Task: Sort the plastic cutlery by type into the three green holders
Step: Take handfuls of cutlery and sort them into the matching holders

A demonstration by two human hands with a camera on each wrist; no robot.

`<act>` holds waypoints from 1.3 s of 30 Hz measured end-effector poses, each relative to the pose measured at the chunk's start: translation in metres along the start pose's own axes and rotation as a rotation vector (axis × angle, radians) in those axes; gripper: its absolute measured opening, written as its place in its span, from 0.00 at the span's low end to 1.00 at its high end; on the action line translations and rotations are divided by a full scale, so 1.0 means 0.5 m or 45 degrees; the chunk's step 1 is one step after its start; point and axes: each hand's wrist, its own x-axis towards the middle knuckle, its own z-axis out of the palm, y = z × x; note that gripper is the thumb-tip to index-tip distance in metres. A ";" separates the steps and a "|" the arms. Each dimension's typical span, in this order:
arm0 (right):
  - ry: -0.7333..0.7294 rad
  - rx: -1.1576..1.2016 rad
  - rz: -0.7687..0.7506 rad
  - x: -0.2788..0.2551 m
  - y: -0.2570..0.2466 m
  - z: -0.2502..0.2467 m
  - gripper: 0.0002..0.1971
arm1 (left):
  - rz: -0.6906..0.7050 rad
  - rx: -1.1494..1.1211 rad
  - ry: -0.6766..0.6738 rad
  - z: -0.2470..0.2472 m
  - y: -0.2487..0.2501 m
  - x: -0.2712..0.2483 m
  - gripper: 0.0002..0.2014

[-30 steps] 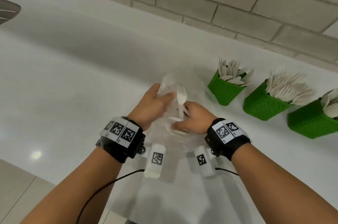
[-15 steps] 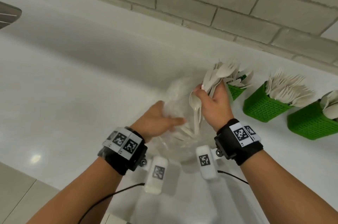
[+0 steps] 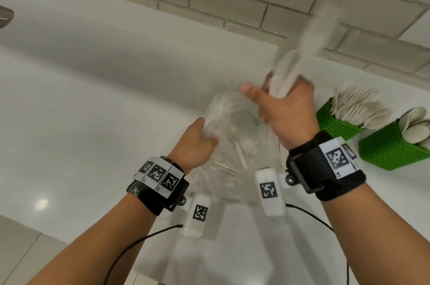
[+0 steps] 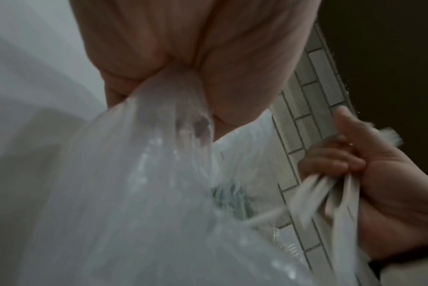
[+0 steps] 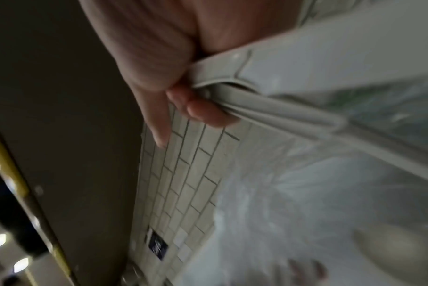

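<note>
At 6 o'clock, nearest, the left hand has its fingers bunched tight on the neck of the clear bag, which rests on the white counter. A few pale pieces remain inside; they are too blurred to count. Just beyond, at about 1 o'clock, the right hand is clamped around a fistful of cutlery, thumb sticking out to the side. The bundle is blurred and its number cannot be told; the right-wrist view shows several handles pressed together.

To do this step well, I would keep the bag pinned so it does not lift with the pull, draw the bundle straight clear of the mouth, then check the type before dropping handles down into the matching holder.

Farther right, at 3 o'clock, two green holders show: one packed with cutlery, the next with spoons. A third is not visible.
</note>
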 end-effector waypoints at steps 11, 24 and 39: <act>-0.269 0.229 0.304 0.003 0.009 -0.007 0.08 | 0.030 -0.021 0.111 -0.017 0.004 0.014 0.13; -0.516 -0.553 0.316 -0.046 -0.018 -0.084 0.21 | 0.031 0.034 0.085 -0.023 0.004 0.016 0.11; -0.701 -0.888 0.684 -0.033 0.199 0.009 0.21 | -0.074 -0.151 -0.113 0.002 0.025 0.013 0.23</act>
